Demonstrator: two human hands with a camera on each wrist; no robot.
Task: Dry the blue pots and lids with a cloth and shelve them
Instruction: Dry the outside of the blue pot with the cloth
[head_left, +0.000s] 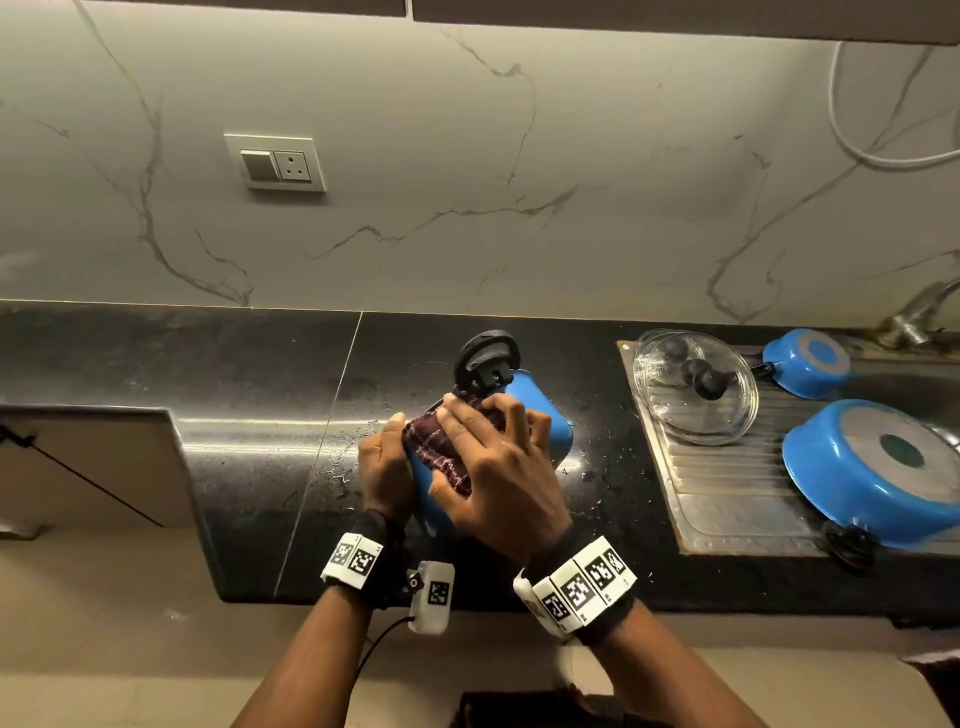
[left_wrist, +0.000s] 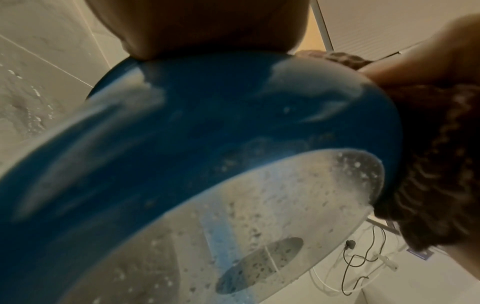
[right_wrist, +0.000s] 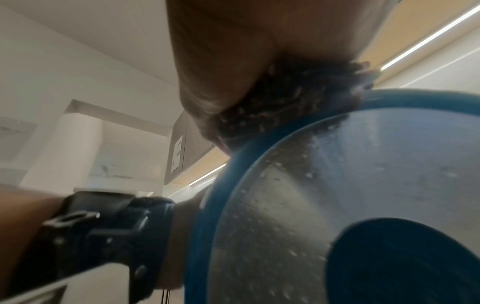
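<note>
A blue pot (head_left: 545, 415) with black handles lies tilted on the black counter (head_left: 234, 415), its wet steel base toward me. My left hand (head_left: 382, 467) grips its left side, thumb on top. My right hand (head_left: 498, 467) lies with spread fingers on a dark red checked cloth (head_left: 431, 447) and presses it on the pot's wall. The left wrist view shows the blue pot (left_wrist: 207, 133) close up, with the cloth (left_wrist: 428, 164) bunched at its right edge. In the right wrist view the cloth (right_wrist: 285, 102) sits between my palm and the rim of the pot's base (right_wrist: 363, 185).
Glass lids (head_left: 696, 389) lean on the steel drainboard (head_left: 727, 499) to the right. A small blue pot (head_left: 808, 361) and a large blue pot (head_left: 872, 467) stand upside down there, near the tap (head_left: 914, 317). Water drops (head_left: 343, 467) dot the counter.
</note>
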